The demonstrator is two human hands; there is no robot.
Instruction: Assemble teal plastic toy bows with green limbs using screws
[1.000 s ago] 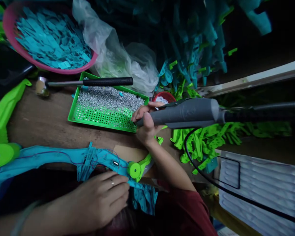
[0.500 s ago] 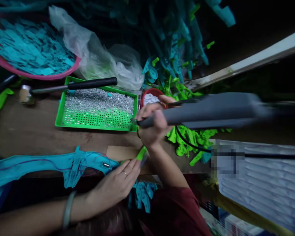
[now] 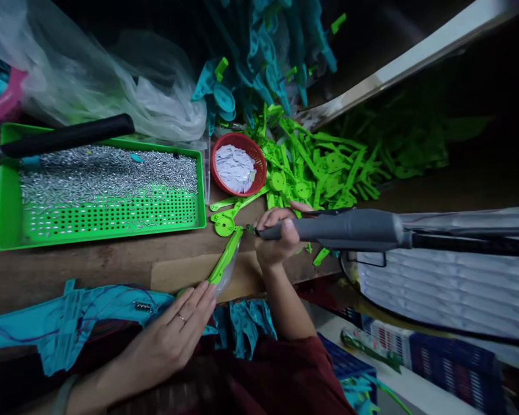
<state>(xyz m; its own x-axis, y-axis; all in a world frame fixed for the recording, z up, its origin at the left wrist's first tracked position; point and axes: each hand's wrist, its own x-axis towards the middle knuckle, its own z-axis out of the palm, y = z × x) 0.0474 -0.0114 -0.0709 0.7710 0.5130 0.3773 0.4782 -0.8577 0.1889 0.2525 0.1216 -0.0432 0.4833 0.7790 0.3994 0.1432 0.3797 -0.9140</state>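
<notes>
My right hand (image 3: pixel 275 235) grips a grey electric screwdriver (image 3: pixel 350 229) that lies level, its bit at the upper end of a green plastic arm (image 3: pixel 227 258). That arm joins a long blue plastic toy body (image 3: pixel 69 323) lying across the table's near edge. My left hand (image 3: pixel 170 337) rests flat on the blue body where the green arm meets it, fingers together, a ring on one finger. A green perforated tray (image 3: pixel 8 230) of small silver screws sits to the left on the brown table (image 3: pixel 112 265).
A black-handled hammer (image 3: pixel 67 135) lies over the tray's far rim. A small red basket (image 3: pixel 218 153) holds white bits. Loose green plastic parts (image 3: pixel 320 167) pile at the right, blue ones (image 3: pixel 259 63) behind, a clear bag (image 3: pixel 112 92) at the back left. A pink basin (image 3: pixel 2 104) shows at far left.
The view has swung right. My right hand has brought the screwdriver tip from the screw tray down to the green arm's end. My left hand stays on the blue body.
</notes>
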